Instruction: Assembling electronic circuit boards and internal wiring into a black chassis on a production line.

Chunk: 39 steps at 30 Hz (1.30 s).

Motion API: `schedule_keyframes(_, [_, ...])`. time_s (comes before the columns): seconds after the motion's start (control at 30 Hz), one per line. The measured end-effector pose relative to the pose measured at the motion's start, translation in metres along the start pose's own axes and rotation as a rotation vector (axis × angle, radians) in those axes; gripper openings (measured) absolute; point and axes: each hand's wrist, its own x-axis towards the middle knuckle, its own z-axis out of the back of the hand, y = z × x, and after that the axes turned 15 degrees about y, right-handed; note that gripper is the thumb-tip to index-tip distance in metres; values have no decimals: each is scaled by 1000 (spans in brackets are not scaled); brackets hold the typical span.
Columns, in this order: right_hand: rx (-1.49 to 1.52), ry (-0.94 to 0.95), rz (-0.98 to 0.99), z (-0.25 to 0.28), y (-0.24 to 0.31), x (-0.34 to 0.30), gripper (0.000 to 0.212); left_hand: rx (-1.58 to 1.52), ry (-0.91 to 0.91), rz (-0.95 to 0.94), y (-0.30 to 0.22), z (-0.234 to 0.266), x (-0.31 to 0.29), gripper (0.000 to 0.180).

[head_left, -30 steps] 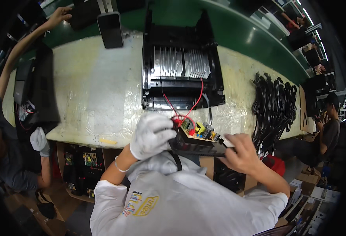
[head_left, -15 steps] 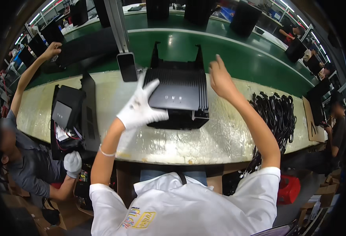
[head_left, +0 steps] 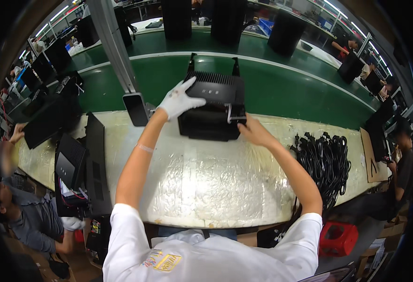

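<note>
The gloved left hand [head_left: 179,100] spreads its fingers, thumb apart, over the left side of a black finned appliance housing [head_left: 218,96]; the bare right hand [head_left: 256,132] meets its near right corner (clamped or not, one cannot tell). The housing lies between them, long axis near-to-far, by the worktable's [head_left: 183,183] far edge.

Your left arm [head_left: 139,162] reaches forward, nearly straight; your gloved left hand [head_left: 179,100] is spread, thumb held wide of the fingers [head_left: 186,86]. Your right arm [head_left: 293,164] bends outward at the elbow, forearm angled inward. Your bare right hand [head_left: 257,133] points leftward, its fingers partly hidden from view. Both forearms bare.
</note>
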Motion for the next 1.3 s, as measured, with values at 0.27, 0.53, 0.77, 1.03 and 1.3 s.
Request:
schedule_keyframes(0.27, [-262,-224,-180,67,-91,45,44,-116,103,-120,2,-28,147,89])
schedule_keyframes(0.53, [-678,498,-294,2,69,40,46,501,51,-173,1,44,104,83])
schedule_keyframes(0.77, [-173,441,698,-250,208,25,120,938,-5,290,-97,224,-108,24])
schedule_keyframes(1.03, [60,185,529,-373,274,49,100,359,-29,833,156,214,-361,93])
schedule_keyframes(1.3, [210,350,336,-310,226,-42,86,-695,-192,373,146,107,-400,52])
